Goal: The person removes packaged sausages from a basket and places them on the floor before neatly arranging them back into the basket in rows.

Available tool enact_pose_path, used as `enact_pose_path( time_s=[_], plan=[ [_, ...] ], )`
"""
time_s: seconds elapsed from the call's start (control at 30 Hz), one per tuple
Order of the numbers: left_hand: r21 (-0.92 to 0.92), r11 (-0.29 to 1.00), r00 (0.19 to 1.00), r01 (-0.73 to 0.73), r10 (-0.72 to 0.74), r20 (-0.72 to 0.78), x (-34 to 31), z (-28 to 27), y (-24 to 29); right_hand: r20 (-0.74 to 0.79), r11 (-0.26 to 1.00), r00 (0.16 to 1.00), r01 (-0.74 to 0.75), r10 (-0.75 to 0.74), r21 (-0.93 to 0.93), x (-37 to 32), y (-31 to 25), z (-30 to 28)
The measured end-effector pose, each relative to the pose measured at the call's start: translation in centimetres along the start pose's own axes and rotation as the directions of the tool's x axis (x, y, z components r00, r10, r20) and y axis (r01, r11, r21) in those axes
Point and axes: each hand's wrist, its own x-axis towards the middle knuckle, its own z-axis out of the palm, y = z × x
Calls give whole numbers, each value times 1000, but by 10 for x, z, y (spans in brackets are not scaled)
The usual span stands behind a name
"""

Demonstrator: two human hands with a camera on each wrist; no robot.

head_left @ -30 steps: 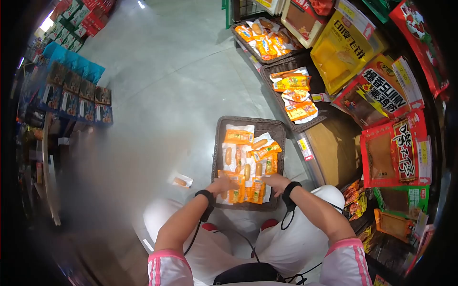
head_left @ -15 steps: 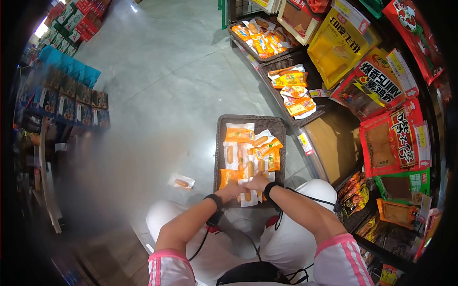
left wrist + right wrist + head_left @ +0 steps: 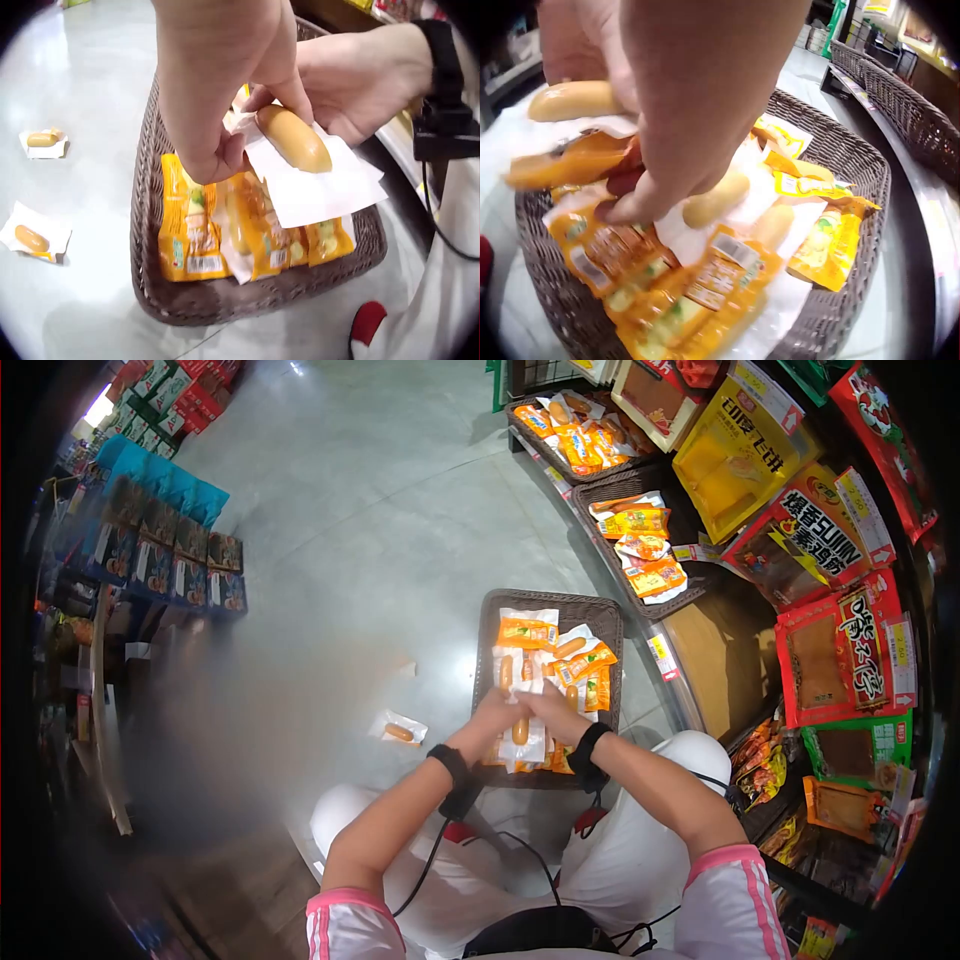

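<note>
Both hands meet over the front half of a brown woven basket [image 3: 484,670]. Between them is a sausage packet [image 3: 294,139], its clear side up, with one tan sausage on a white backing. The left hand [image 3: 495,720] pinches the packet's left edge, its thumb and fingertips bent together in the left wrist view. The right hand [image 3: 556,713] grips the opposite side; its fingers partly hide the pack's far end. Below lie several orange sausage packets [image 3: 196,225], some label up and others with the sausage showing.
Two single sausage packets [image 3: 43,140] [image 3: 31,238] lie on the grey floor left of the basket. Two more baskets [image 3: 640,610] [image 3: 585,475] of packets stand on a low shelf at right, beside hanging snack bags [image 3: 845,650]. The person's white-trousered knees [image 3: 690,760] flank the near side.
The hands were apart at the basket's near corners, then came together on a packet at its front. Now they hold that packet a little farther forward. The view has shifted slightly.
</note>
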Motion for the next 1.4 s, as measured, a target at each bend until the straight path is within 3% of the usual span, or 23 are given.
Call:
enact_pose_path(
  time_s=[0.07,0.17,0.27,0.33,0.43,0.5,0.57,0.6,0.7,0.8,0.93,1.03,1.07,1.2,1.3,1.37,1.4],
  plan=[
    [179,982,996,-56,68,-65,17,-12,-1,63,974,997,36,-51,224,-6,-27,8],
    [528,849,981,10,95,-170,11,-35,27,111,982,994,-39,18,186,-16,-52,19],
    [690,721,977,67,95,-193,4,-68,33,143,991,987,89,-74,-98,17,-13,25],
    [744,656,958,132,109,-266,2,-82,28,138,953,987,116,-80,-279,8,-24,35],
    [798,559,915,225,161,-371,-12,-91,20,275,945,961,100,-12,-310,-1,-35,57],
    [831,478,884,286,204,-421,-20,-95,13,354,927,933,182,-58,-327,12,-19,68],
    [896,340,904,286,213,-370,-25,-102,3,409,921,904,259,-126,-289,14,-14,83],
    [921,269,915,281,214,-341,-26,-106,-1,436,961,900,135,-17,-241,14,-11,83],
    [908,230,920,350,97,-379,-20,-124,-14,456,970,878,-37,147,-240,-10,-39,87],
    [898,192,914,396,13,-406,-23,-117,-1,385,883,905,24,180,-468,-10,-40,80],
    [926,255,939,278,129,-318,-14,-107,-10,251,790,957,265,-146,-553,9,-8,41],
    [933,321,968,164,131,-215,-7,-99,-17,142,693,978,210,-155,-690,9,-9,9],
    [925,361,975,121,130,-178,-5,-93,-18,101,732,983,180,-151,-657,12,-3,-1],
    [862,492,992,-121,47,113,0,-58,-20,-138,643,986,-47,-92,-764,3,-1,-38],
    [796,569,960,-207,-41,278,24,-36,-57,-293,557,956,-241,-4,-795,8,19,-64],
    [710,660,940,-246,-18,342,27,-26,-72,-312,637,941,-323,135,-699,-11,1,-64],
    [663,702,929,-261,-4,371,30,-21,-77,-250,631,946,-324,206,-705,-19,-10,-64]
  ],
)
